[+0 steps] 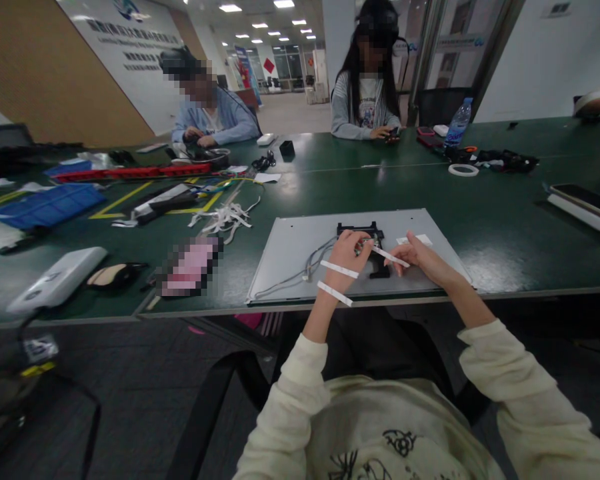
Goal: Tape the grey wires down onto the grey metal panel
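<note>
A flat silver-grey panel (295,243) lies at the table's front edge, with a black plastic bracket (380,270) on it. Grey cables (316,257) run across the panel towards my left hand (350,250), whose fingers are pinched over the bracket. Small greenish parts show between those fingers, too small to name. A narrow white strip (391,256) stretches from my left fingertips to my right hand (417,259), which grips its other end. Two more white strips (339,269) lie across my left wrist and forearm. Behind my right hand is a white label (423,240) on the panel.
Loose white strips (227,219) lie in a heap left of the panel, near a pink phone-like item (190,267). Further left are a white device (57,279) and a blue tray (47,205). Two people sit opposite. A water bottle (459,123) and tape roll (463,170) stand back right.
</note>
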